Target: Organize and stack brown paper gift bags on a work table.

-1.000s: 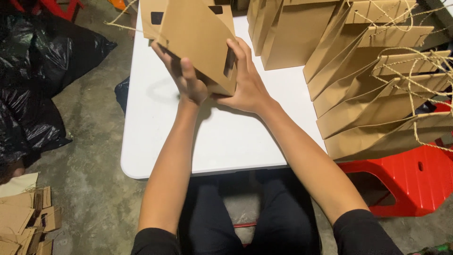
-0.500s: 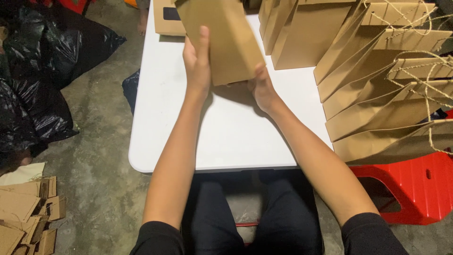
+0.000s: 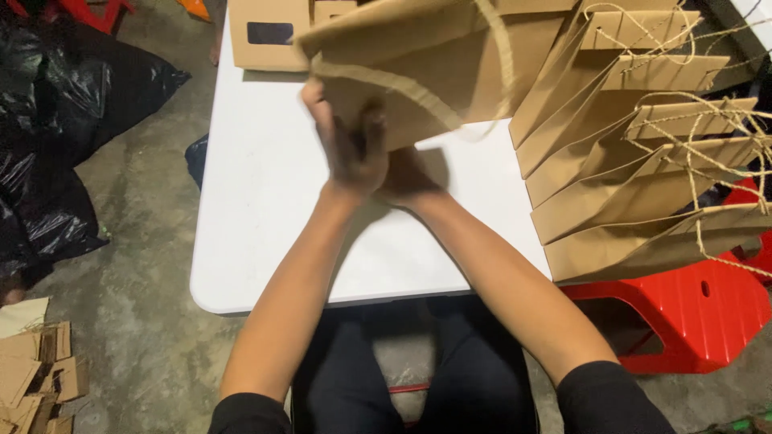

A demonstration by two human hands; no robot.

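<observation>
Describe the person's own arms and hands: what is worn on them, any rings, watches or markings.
Both forearms are bare from the elbow down. Black sleeves end near the elbows: the left sleeve and the right sleeve. The left hand wears no glove, and no ring, watch or band shows on it or its wrist. The right hand is mostly in shadow, so small details there cannot be told.

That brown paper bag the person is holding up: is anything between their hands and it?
Nothing visible. The left hand grips the paper bag directly at its lower edge, and the right hand sits just beside it under the bag, partly hidden. The bag is held above the white table.
</observation>
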